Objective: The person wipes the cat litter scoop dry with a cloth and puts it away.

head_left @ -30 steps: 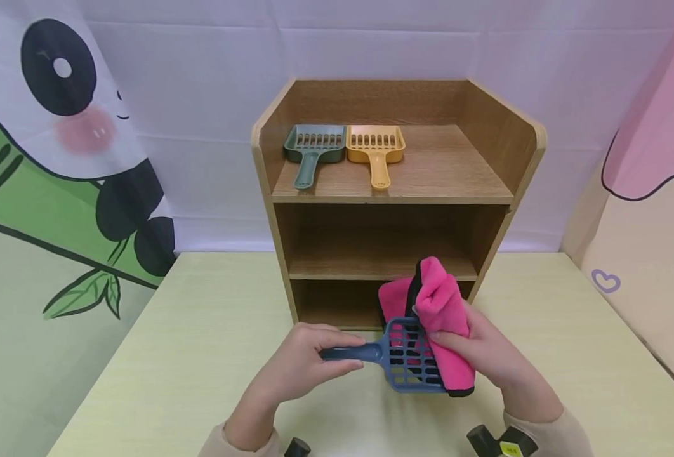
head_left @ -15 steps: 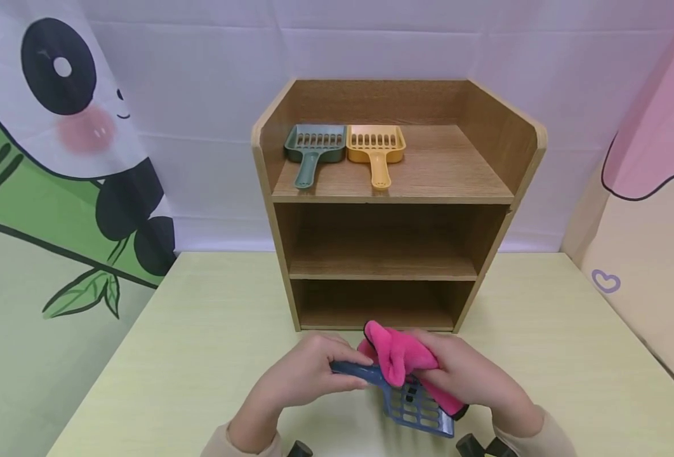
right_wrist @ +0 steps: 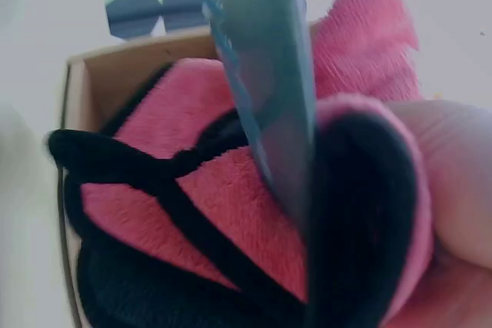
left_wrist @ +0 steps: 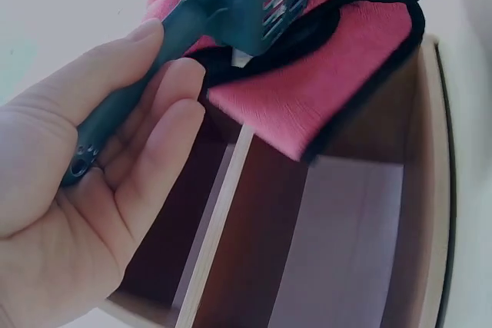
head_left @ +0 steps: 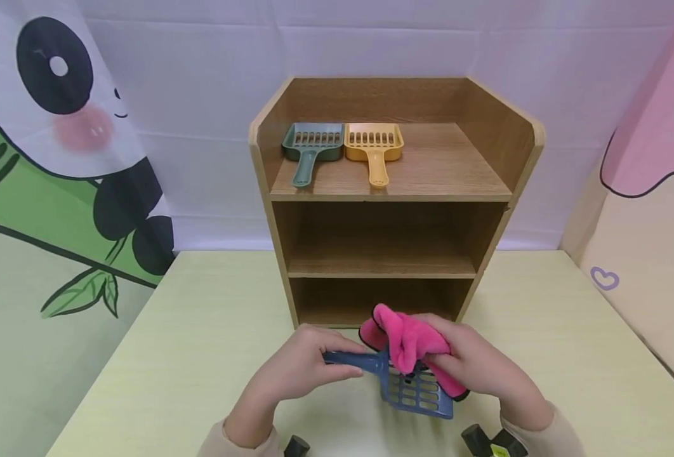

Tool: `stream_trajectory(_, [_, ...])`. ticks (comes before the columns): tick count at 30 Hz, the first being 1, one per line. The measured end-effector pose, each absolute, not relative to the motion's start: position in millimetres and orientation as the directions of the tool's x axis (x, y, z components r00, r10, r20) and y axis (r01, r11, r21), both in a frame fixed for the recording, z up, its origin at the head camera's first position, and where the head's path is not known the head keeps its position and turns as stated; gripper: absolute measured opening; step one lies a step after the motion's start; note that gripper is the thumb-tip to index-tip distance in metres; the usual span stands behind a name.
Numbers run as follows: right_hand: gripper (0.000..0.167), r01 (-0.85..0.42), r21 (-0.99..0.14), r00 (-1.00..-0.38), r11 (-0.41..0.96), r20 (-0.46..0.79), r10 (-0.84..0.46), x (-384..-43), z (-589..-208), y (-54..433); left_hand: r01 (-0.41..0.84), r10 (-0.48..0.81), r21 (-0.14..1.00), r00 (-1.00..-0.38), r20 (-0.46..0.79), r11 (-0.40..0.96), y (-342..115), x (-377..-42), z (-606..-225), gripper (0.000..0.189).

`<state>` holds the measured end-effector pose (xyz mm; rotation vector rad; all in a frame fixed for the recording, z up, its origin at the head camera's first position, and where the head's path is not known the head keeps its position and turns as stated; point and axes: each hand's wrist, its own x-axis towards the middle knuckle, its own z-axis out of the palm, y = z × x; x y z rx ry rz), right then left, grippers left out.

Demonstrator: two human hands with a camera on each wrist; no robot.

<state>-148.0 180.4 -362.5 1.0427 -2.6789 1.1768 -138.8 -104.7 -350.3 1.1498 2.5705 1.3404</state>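
A blue litter scoop [head_left: 367,362] with a slotted head is held by its handle in my left hand [head_left: 299,363], thumb on one side and fingers on the other. Its head tilts down to the right, above the table. My right hand [head_left: 476,358] grips a bunched pink cloth [head_left: 414,339] with black edging against the scoop's head, near where the handle begins. In the left wrist view a flap of the cloth [left_wrist: 338,74] hangs beyond the scoop. The right wrist view has the scoop's edge [right_wrist: 269,74] between folds of cloth; the right fingertips are hidden there.
Behind the hands stands a wooden shelf unit [head_left: 383,276] with several levels. On its top level lie a dark green litter scoop [head_left: 307,166] and a yellow litter scoop [head_left: 377,166], side by side at the left. Pale table surface [head_left: 200,355] extends to both sides.
The right hand has brought the cloth from the scoop's far right edge leftward and down toward the handle end. The scoop's head has tipped downward, then both hands have risen slightly.
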Motion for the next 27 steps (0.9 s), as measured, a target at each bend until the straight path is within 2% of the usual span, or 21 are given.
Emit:
stream_trajectory(3, [0.056,-0.551,-0.659,-0.823,0.511,0.328,-0.465,-148.1,-356.6,187.6,0.544,0.551,0.748,-0.783,0.290,0.380,-112.3,-139.7,-348.0,0.024])
stream_trajectory(7, [0.060,-0.544,-0.641,-0.839,0.542,0.404,-0.364,-142.7,-347.9,192.8,0.543,0.512,0.745,-0.799,0.317,0.386,-115.8,-141.0,-347.6,0.027])
stream_trajectory(10, [0.056,-0.602,-0.576,-0.795,0.552,0.497,-0.348,-137.7,-342.7,192.5,0.547,0.500,0.743,-0.801,0.330,0.386,-113.9,-141.9,-348.9,0.027])
stream_trajectory(13, [0.050,-0.661,-0.463,-0.733,0.591,0.569,-0.373,-133.5,-341.3,187.5,0.558,0.487,0.729,-0.801,0.349,0.396,-110.4,-141.9,-350.9,0.025])
stream_trajectory(15, [0.045,-0.682,-0.361,-0.694,0.636,0.593,-0.408,-131.5,-343.3,180.9,0.593,0.480,0.704,-0.784,0.394,0.390,-107.7,-141.6,-352.5,0.024])
stream_trajectory(19, [0.045,-0.689,-0.228,-0.673,0.688,0.551,-0.492,-127.8,-350.6,165.0,0.674,0.468,0.631,-0.732,0.496,0.385,-103.3,-139.5,-354.1,0.023])
stream_trajectory(23, [0.049,-0.692,-0.187,-0.664,0.697,0.544,-0.514,-125.8,-355.3,157.3,0.724,0.460,0.587,-0.687,0.563,0.363,-99.1,-137.3,-354.6,0.022])
stream_trajectory(27, [0.039,-0.679,-0.136,-0.640,0.721,0.590,-0.492,-128.3,-356.8,155.2,0.791,0.466,0.517,-0.611,0.640,0.328,-94.2,-137.6,-355.3,0.022])
